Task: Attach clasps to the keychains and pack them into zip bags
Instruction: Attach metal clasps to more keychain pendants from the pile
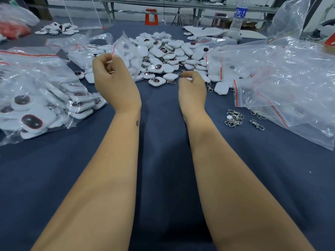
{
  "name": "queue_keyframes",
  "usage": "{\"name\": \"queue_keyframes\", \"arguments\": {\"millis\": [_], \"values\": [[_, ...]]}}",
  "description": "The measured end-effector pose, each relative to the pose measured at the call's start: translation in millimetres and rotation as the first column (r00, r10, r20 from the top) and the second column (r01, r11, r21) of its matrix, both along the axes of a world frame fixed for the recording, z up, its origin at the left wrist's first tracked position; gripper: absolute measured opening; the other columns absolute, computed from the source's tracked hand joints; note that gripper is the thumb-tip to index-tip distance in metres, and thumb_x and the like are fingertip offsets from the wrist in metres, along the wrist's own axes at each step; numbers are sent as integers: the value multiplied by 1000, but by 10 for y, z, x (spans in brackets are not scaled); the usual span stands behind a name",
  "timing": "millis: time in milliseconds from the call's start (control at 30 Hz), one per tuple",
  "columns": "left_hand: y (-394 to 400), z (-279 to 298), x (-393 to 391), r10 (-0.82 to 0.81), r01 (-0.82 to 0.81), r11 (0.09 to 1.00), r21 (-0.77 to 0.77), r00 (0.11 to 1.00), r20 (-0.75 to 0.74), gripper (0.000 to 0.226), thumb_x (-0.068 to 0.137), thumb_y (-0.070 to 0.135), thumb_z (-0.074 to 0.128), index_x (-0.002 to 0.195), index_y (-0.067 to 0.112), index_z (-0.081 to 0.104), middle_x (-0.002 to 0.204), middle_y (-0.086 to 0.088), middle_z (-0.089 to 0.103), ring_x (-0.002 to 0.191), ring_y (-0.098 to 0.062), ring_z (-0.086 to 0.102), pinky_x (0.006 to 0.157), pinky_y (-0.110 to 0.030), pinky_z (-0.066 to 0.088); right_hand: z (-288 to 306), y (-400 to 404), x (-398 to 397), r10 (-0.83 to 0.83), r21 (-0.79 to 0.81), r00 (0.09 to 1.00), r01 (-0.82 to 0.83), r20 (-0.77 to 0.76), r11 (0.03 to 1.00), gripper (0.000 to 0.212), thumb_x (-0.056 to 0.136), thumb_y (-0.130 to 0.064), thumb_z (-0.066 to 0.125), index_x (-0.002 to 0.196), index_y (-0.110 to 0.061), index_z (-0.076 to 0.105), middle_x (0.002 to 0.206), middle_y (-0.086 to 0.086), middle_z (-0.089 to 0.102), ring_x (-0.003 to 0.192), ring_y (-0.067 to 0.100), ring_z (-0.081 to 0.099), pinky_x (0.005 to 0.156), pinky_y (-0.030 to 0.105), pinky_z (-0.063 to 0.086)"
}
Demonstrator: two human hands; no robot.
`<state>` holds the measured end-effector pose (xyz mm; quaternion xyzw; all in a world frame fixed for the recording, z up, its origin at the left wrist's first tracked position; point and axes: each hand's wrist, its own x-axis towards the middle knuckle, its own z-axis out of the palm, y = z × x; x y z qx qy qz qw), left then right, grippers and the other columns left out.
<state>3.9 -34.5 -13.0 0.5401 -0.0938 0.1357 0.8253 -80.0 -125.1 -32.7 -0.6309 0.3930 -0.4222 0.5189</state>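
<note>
Clear plastic with a red strip on top is pinched in the left hand [112, 73]: it is a small zip bag [125, 51], and the curled fingers hold it up by its top edge, above the blue cloth [163, 178] that covers the table. There seems to be something white inside the bag, but it is too blurry to be sure. The right hand [192, 86] is beside it, lower down, with its fingers curled around a small white thing that looks like a keychain; only a tiny bit shows, so I cannot tell for sure. Just past both hands is a big heap of white keychains [168, 55], and some have dark ovals with red rims. A few metal clasps stick out of the heap. One keychain with a clasp [157, 81] lies on its own between the two hands. To the right of the right hand, near the wrist, is a little bunch of silver clasps [234, 118], and one more clasp [257, 124] lies just beside it. Further right is a pile of empty zip bags [290, 84]. To the left of the left hand is a big bag full of packed keychains [36, 98]. Far off to the right stands a water bottle [238, 15].
</note>
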Motion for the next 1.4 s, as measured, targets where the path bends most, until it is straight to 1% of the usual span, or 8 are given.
{"name": "queue_keyframes", "arguments": {"millis": [167,233,433,700,933,1067,1300,1400], "values": [[-46,-61,-9,-160,149,979,138,985,69,10,91,10,52,91,20,57,69,11,48,56,3,45,59,-14,41,-61,61,72,80,-374,897,-260,-434,890,47,91,-9,44,136,-18,52,133,0,56,120,24,51,99,38,43],[-87,-126,8,-250,238,921,309,968,2,14,90,10,50,98,20,58,75,8,55,59,-1,52,61,-21,48,-104,80,114,46,-491,797,-416,-603,765,44,93,-16,47,137,-16,47,141,2,48,128,28,42,96,38,38],[-148,-272,134,-294,344,809,476,939,-179,15,94,16,47,100,18,61,82,2,65,77,-18,58,86,-41,53,-153,28,230,-36,-405,548,-572,-836,713,62,100,-43,34,156,-25,14,165,-1,9,146,23,21,110,42,20],[-175,-280,154,-268,342,808,481,939,-217,26,86,7,43,107,23,49,83,10,54,74,-13,55,65,-28,45,-119,75,187,-58,-572,758,-437,-649,694,44,88,-26,49,132,-22,49,125,-4,58,119,25,44,88,37,29],[-132,-267,117,-205,279,848,451,957,-206,29,81,-2,35,92,23,45,68,7,49,54,-10,43,50,-25,34,-152,44,194,-26,-471,618,-571,-786,672,57,97,-31,42,152,-26,30,158,-1,31,143,22,26,111,41,24],[-125,-276,126,-258,322,784,530,947,-193,30,84,2,42,94,23,62,72,12,54,59,-6,48,53,-23,36,-116,30,184,-142,-620,738,-429,-660,657,33,96,-29,45,124,-26,62,124,0,57,119,23,47,91,35,35],[-115,-335,85,-342,211,636,742,939,26,39,82,1,54,114,20,65,99,6,57,84,-13,52,65,-21,35,-150,-26,133,-109,-501,684,-407,-721,764,27,97,-39,48,100,-14,58,117,5,58,113,29,44,89,39,34],[-113,-348,82,-339,175,618,766,939,59,45,84,6,59,126,20,57,109,4,59,93,-15,55,63,-17,34,-117,-2,119,-22,-441,797,-312,-604,842,34,89,-45,59,100,-14,56,104,1,59,105,26,46,88,38,38]]}}
